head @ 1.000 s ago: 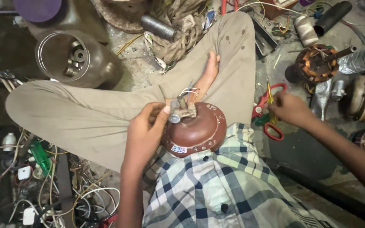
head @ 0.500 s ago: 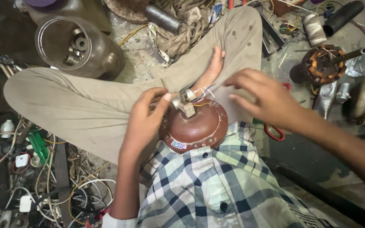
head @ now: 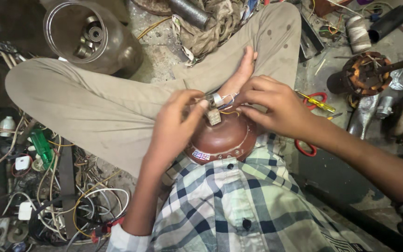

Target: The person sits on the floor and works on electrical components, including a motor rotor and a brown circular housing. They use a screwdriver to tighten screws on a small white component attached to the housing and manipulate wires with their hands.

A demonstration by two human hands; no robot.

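Workshop floor, stained concrete strewn with wire and motor parts, filled every edge of the frame. At its centre a reddish-brown domed motor housing [head: 222,137] sat in the person's lap, wedged between the crossed khaki-trousered legs [head: 99,107] and the plaid shirt [head: 239,205], apparently so that the body braced it and left both hands free. The left hand [head: 173,126] curved over the housing's left shoulder, its fingers [head: 197,105] pressed together around a small silvery fitting [head: 216,99] at the top, seemingly steadying it. The right hand [head: 276,105] came in from the right, its fingers [head: 248,111] pinching thin coloured wires [head: 229,100] that sprouted beside that fitting. A bare foot [head: 241,72] lay just beyond the housing. To the right, red-handled scissors [head: 311,123] and a yellow screwdriver [head: 316,103] lay close by the right wrist. Farther out, a copper-wound stator [head: 364,74] stood at upper right, a metal can [head: 87,35] holding bearings at upper left, and tangled cables [head: 47,196] at lower left.
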